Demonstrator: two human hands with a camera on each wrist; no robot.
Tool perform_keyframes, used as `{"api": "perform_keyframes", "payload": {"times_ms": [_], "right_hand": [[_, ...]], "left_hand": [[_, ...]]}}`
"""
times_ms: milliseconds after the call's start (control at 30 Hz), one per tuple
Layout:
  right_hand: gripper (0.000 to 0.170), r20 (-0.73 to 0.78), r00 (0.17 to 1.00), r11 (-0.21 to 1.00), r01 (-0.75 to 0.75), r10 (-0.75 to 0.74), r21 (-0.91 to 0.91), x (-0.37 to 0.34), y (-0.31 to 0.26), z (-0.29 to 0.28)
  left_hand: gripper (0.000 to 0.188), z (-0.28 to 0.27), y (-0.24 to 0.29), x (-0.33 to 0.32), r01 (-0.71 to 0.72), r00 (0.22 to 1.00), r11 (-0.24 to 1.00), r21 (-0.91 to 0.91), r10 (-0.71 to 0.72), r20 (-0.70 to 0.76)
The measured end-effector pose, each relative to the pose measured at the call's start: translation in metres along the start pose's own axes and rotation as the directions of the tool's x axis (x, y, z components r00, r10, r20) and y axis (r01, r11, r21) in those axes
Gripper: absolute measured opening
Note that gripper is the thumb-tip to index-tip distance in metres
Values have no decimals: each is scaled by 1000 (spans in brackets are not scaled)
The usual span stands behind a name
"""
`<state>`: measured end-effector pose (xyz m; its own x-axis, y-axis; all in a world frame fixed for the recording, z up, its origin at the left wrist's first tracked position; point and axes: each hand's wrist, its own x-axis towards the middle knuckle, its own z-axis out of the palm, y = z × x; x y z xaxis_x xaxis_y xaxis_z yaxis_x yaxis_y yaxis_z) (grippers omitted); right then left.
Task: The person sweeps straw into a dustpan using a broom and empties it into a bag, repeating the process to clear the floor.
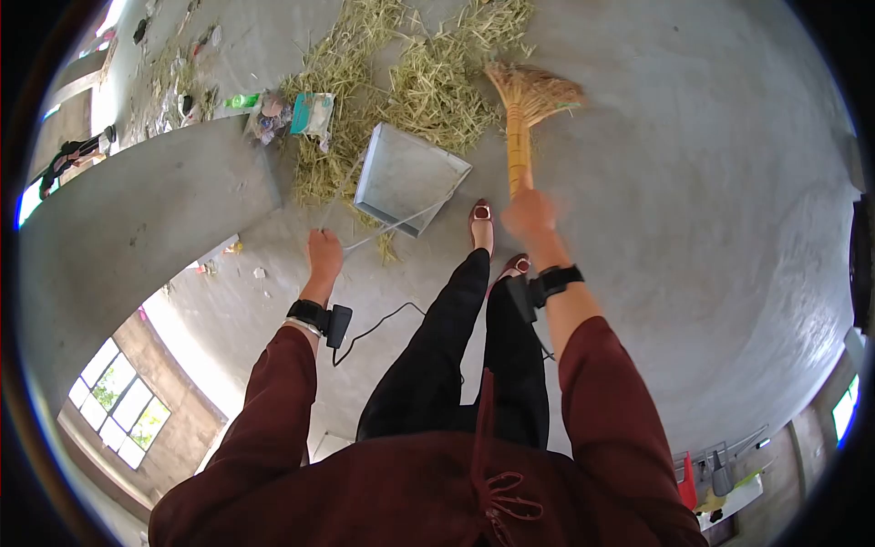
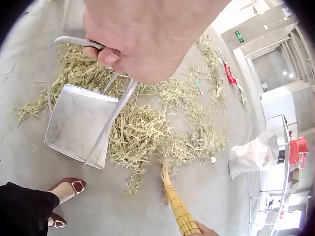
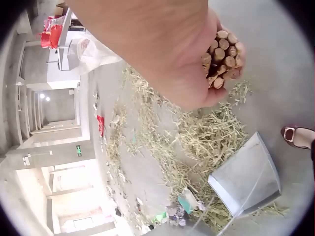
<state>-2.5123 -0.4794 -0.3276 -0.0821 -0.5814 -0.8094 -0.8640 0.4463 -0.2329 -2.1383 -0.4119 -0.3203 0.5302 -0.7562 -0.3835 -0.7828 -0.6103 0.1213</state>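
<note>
Markings on the green sign [image 2: 239,37] are blurred; left hand [image 1: 325,257] grips dustpan handle [image 2: 123,101], right hand [image 1: 531,215] grips broom [image 1: 518,146].

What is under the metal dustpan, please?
Straw shows along some edges of the dustpan. What lies directly beneath its base is covered and cannot be seen.

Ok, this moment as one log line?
left hand: grips dustpan handle | right hand: grips broom | dustpan: bare inside | bristles: at edge of straw

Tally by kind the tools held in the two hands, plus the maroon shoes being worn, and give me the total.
Broom: 1
Dustpan: 1
Maroon shoes: 2
Total: 4
</note>
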Motion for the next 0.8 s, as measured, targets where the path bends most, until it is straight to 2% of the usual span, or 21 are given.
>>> {"api": "perform_keyframes", "payload": {"times_ms": [33, 133, 200, 233, 300, 333, 400, 500, 633, 733, 767, 800], "right_hand": [[72, 34, 999, 997, 37, -34, -75, -6, -8, 13], [71, 34, 993, 985, 116, -112, -126, -33, -16, 60], [71, 29, 968, 958, 250, -249, -138, -52, -19, 80], [71, 30, 968, 958, 250, -249, -141, -63, -22, 82], [70, 189, 949, 962, 267, -253, -57, -82, -28, 75], [70, 189, 949, 962, 268, -252, -60, -89, -29, 69], [68, 294, 918, 951, 299, -265, -77, -104, -32, 60], [68, 327, 902, 928, 344, -284, -144, -116, -22, 61], [68, 342, 906, 923, 329, -249, -199, -126, -4, 38], [68, 326, 937, 975, 173, -121, -137, -122, 10, 17], [68, 332, 935, 974, 178, -123, -139, -119, 14, 12], [68, 240, 965, 981, 141, -106, -134, -115, 18, 8]], "left_hand": [[31, -1, 2, -1, 0, 1000, 1000, -5, 0, 20], [31, -5, 5, -3, -15, 999, 1000, -3, 15, 29], [32, -4, 8, -2, -37, 999, 999, -2, 37, 18], [32, -5, 8, -3, -14, 1000, 1000, -10, 14, 26], [32, -4, 8, -2, 8, 999, 1000, -22, -8, 33], [32, -2, 7, 0, 5, 1000, 1000, -21, -4, 20], [32, 1, 3, 0, 9, 1000, 1000, -15, -9, 12], [32, 2, 1, 3, -10, 999, 1000, 10, 10, 34], [31, -2, 3, -5, -13, 998, 1000, 1, 13, 55], [31, 0, 4, -8, 2, 998, 1000, -12, -1, 56], [31, 2, 2, -10, 4, 999, 1000, -19, -3, 51], [31, 4, -1, -12, 8, 999, 1000, -18, -7, 52]]}}
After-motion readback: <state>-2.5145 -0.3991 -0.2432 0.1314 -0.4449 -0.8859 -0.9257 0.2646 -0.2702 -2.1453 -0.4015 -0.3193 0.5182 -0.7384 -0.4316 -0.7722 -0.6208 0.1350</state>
